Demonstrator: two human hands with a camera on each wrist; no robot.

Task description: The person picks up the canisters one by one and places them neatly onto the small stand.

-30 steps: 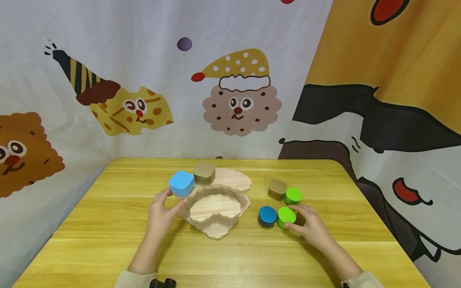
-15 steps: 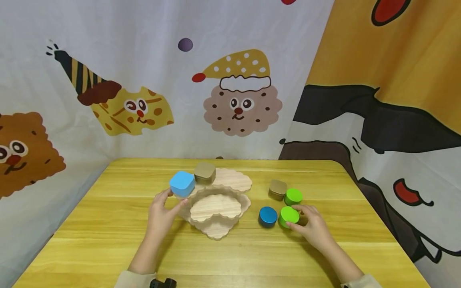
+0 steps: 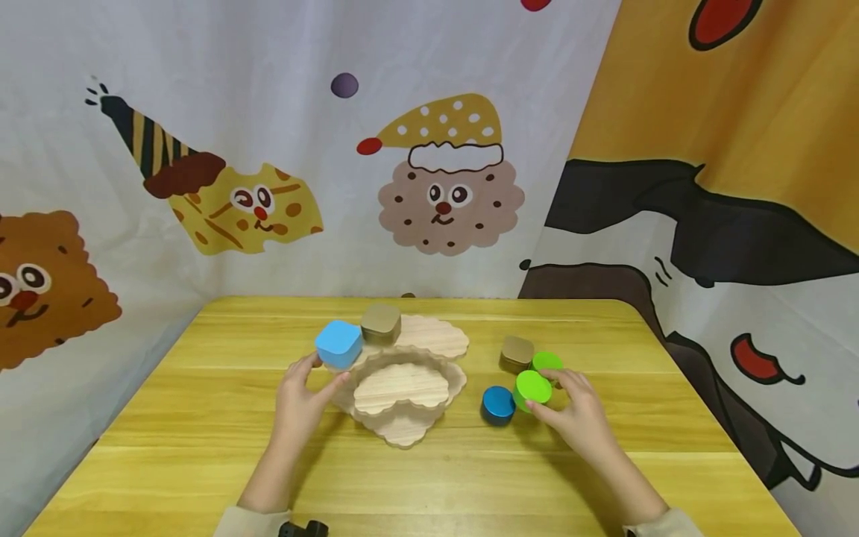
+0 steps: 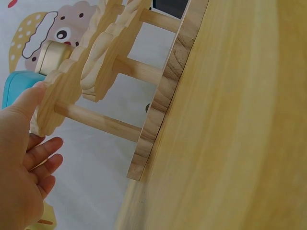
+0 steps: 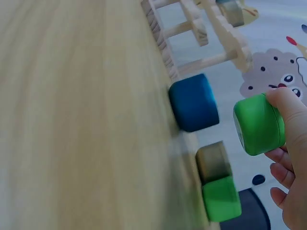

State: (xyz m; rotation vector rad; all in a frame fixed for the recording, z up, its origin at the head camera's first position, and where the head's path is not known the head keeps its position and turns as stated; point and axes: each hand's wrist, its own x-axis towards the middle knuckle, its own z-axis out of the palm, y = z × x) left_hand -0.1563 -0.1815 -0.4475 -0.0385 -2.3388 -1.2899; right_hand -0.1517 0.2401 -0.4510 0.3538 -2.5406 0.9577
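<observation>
My right hand (image 3: 580, 414) pinches a green tin (image 3: 532, 390) between thumb and fingers. In the right wrist view that green tin (image 5: 259, 124) hangs clear of the table, beside a dark blue tin (image 5: 193, 103). My left hand (image 3: 298, 399) grips the left edge of a tiered wooden stand (image 3: 403, 429) with scalloped boards. The left wrist view has the thumb on the top board (image 4: 60, 91) and the fingers below it. On this board sit a light blue tin (image 3: 338, 344), right by my left fingers, and a tan tin (image 3: 381, 324).
Behind the held tin, another tan tin (image 3: 517, 353) and a second green tin (image 3: 546, 361), partly hidden, stand on the wooden table (image 3: 429, 492). A patterned curtain (image 3: 268, 112) hangs behind the table's far edge.
My right hand first drew the green tin slightly right, away from the dark blue one, then raised it off the table. The left hand stays where it was.
</observation>
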